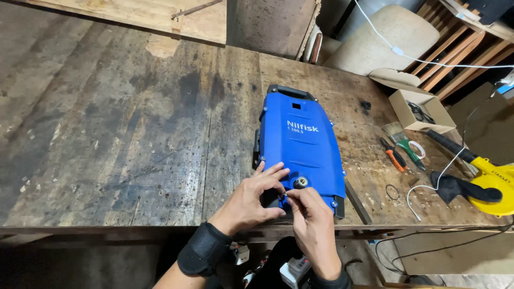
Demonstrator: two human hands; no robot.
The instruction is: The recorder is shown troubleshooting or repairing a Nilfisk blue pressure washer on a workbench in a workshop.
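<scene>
On the worn wooden workbench (134,134), a blue pressure-washer housing (301,147) lies flat, its near end at the bench's front edge. At that near end, beside the brass outlet fitting (301,183), the left hand (251,200) rests fingers spread on the housing, grasping nothing, while the right hand (313,222) pinches a small dark part against the housing between fingertips. Right of the housing lie orange-handled pliers (395,158), a paintbrush (396,130), a cardboard box (420,109) and a yellow blower (495,182).

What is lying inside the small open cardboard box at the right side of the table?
Inside the cardboard box lies a dark tool that looks like pliers or scissors. The box walls hide the rest of its floor.
</scene>
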